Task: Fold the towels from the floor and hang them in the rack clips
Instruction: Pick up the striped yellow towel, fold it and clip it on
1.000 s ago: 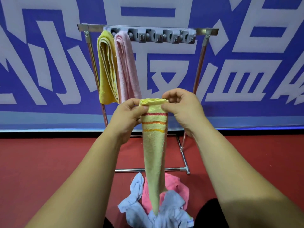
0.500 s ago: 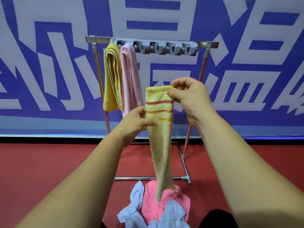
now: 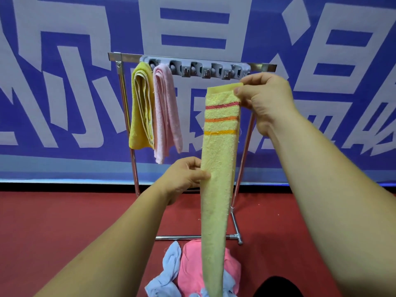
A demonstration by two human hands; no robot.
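The right hand (image 3: 263, 99) pinches the top right corner of the striped towel (image 3: 218, 168), thumb on the near face, the other fingers curled over its top edge with their tips out of sight. It holds that corner just below the right end of the clips (image 3: 199, 69), at 1 o'clock from the view's centre. The left hand (image 3: 184, 174) sits lower, at 7 o'clock from the right hand, and pinches the towel's left edge partway down — thumb in front, fingertips hidden behind. The towel hangs as a long narrow strip with three stripes near its top; its bottom end runs off the view at 6 o'clock.

The rack (image 3: 126, 57) stands at 12 o'clock against the banner (image 3: 64, 103). At the left end of the clips hang a yellow towel (image 3: 140, 108) and, touching it on its 3 o'clock side, a pink towel (image 3: 166, 112); their tops hide whatever holds them. The rack's right post is mostly behind the right forearm and the strip.

On the floor (image 3: 64, 221) at 6 o'clock lie a blue towel (image 3: 169, 264) and a coral towel (image 3: 190, 266), crumpled together — partly covered by the striped towel and cut off below. A dark shape (image 3: 276, 286) at 5 o'clock is too cropped to identify.
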